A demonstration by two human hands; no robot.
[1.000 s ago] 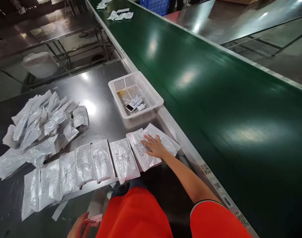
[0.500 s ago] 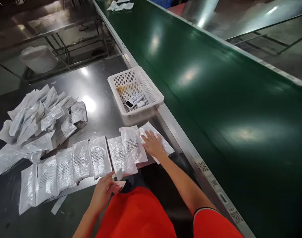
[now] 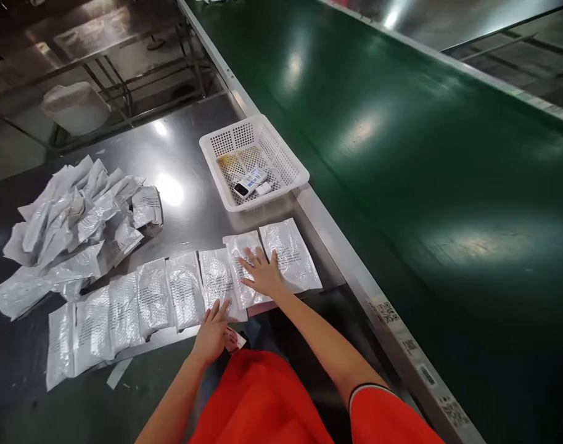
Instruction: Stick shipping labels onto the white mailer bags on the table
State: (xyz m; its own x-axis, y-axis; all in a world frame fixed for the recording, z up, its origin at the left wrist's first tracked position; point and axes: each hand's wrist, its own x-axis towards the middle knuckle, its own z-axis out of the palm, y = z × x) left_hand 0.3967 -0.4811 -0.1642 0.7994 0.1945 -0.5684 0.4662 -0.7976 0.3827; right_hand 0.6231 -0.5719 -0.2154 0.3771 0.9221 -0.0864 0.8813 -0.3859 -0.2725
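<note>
Silvery-white bubble mailers with printed text lie side by side along the steel table's front edge. My right hand (image 3: 263,275) rests, fingers spread, on one bubble mailer (image 3: 251,296). Just right of it, the end bubble mailer (image 3: 293,259) lies print side up. My left hand (image 3: 211,336) has its fingers stretched out over the lower edge of another bubble mailer (image 3: 216,277). Beside my left thumb a small red-and-white card (image 3: 235,339) shows; whether the hand holds it is unclear.
A heap of white mailers (image 3: 82,222) sits on the steel table (image 3: 184,142) at left. A white perforated basket (image 3: 223,194) holds a white device and a small white piece. Along the right runs a green conveyor belt (image 3: 401,216) with a metal rail (image 3: 332,234).
My right hand has moved left from the end mailer onto its neighbour. The end mailer now lies straighter, its print visible. My left hand has shifted up and right, its fingers now stretched out.
</note>
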